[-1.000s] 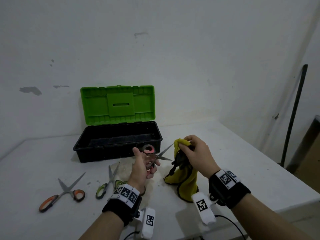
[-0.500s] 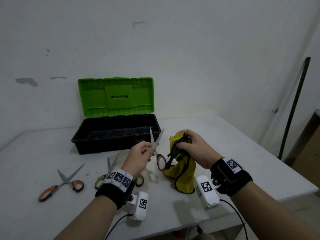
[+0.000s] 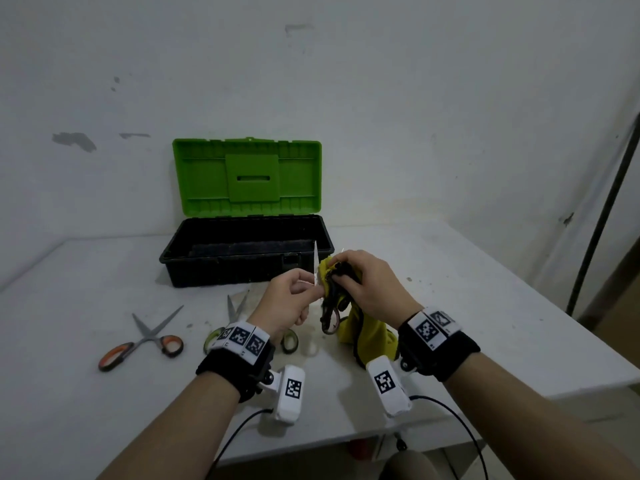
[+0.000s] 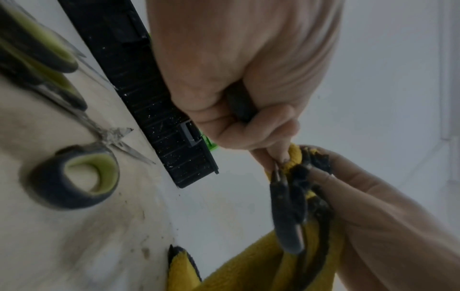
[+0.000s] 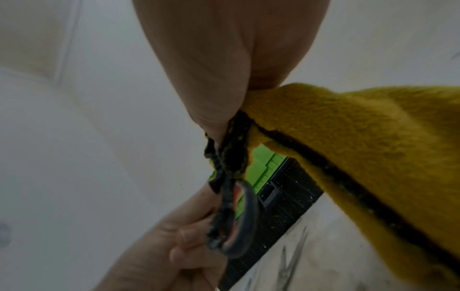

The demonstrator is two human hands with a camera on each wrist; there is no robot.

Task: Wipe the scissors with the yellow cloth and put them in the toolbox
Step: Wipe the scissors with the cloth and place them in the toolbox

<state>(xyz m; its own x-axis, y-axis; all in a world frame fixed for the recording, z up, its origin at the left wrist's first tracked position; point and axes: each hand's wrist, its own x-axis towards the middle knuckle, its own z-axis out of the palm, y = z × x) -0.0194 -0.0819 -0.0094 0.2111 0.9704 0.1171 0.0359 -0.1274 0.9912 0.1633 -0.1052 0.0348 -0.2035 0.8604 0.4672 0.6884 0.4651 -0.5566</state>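
My left hand (image 3: pixel 310 289) pinches a blade of the red-lined scissors (image 3: pixel 330 318), blade tip up and dark handles hanging down. My right hand (image 3: pixel 346 277) grips the yellow cloth (image 3: pixel 372 336) bunched round the scissors just above the handles, and the rest of the cloth hangs to the table. In the left wrist view my fingers (image 4: pixel 278 153) meet the cloth (image 4: pixel 295 155) above the dark handle (image 4: pixel 286 216). The right wrist view shows the handle loop (image 5: pixel 240 220) below the cloth (image 5: pixel 348 137). The open toolbox (image 3: pixel 180 252) with its green lid (image 3: pixel 204 181) stands just behind my hands.
Orange-handled scissors (image 3: pixel 142 341) lie at the table's left. Green-handled scissors (image 3: pixel 235 306) lie in front of the toolbox, partly hidden by my left wrist. A dark pole (image 3: pixel 602 216) leans at the right wall. The table's front edge is near my forearms.
The scissors turned from blades pointing right to blades up, handles down. My left hand shifted from the handles to the blade. My right hand brought the cloth onto the scissors.
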